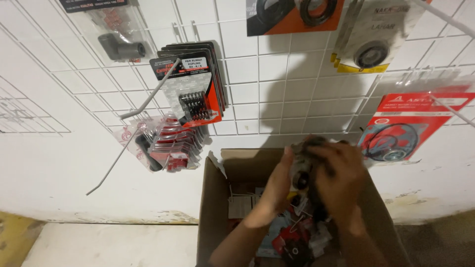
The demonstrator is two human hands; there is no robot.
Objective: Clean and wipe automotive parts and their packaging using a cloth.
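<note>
Clear plastic packets of small dark parts (303,168), bunched together, sit between your two hands, raised above the open brown cardboard box (210,207). Your right hand (341,180) is clamped over the bunch from the right and from above, fingers curled around it and hiding most of it. Your left hand (277,190) presses flat against the bunch's left side, fingers extended upward rather than wrapped. Both hands are in contact with the bunch; the right carries the firmer hold. The bunch's long axis runs roughly up and down in the view, with its lower end trailing toward the box. Motion blur prevents any finer reading of the contents.

Below the hands, the box holds a loose heap of red, black and white carded packets (292,237); its near-left flap is torn at the upper corner.

Beyond the box stands a white wall carrying a white wire grid panel (267,79). On the grid, left of your hands, hangs a stack of red-and-black cards with black coil springs (195,94), and beneath it a fanned cluster of clear bags with red inserts (168,146). Bare wire hooks (148,94) project from the grid there. To the right hangs a red card with thin black ring seals (401,131). Further carded rubber parts hang along the top row.
</note>
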